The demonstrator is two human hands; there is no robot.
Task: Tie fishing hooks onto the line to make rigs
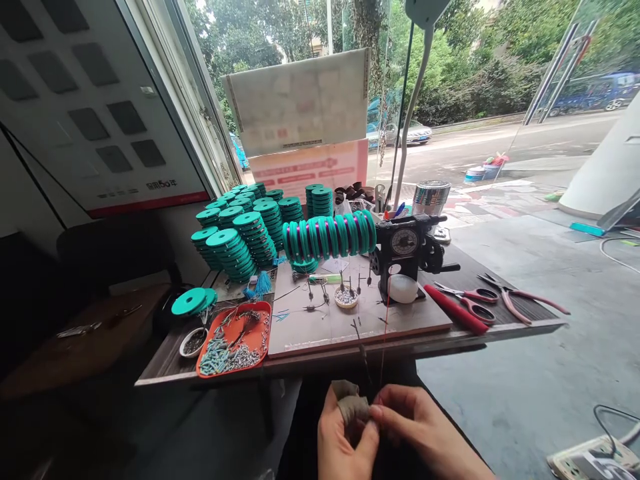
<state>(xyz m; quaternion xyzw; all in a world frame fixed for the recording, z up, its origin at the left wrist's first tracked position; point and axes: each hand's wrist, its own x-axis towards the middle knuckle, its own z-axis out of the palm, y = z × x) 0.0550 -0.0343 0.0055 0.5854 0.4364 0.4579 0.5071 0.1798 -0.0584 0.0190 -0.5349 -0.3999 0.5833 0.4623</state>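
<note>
My left hand and my right hand meet low in front of the board, over my lap, with thumbs and fingertips pinched close together. Greyish cloth wraps cover fingers of my left hand. A thin red fishing line runs down to my right fingertips; the exact spot where the fingers grip it is hidden. Beside it hangs a dark thin strand with small dark pieces. Above the board, a black winding machine with a dial carries a row of teal foam spools.
Stacks of teal spools stand at the back left. An orange tray holds small metal parts, next to a small dish. A bead bowl sits mid-board. Scissors, pliers and a red sheath lie right.
</note>
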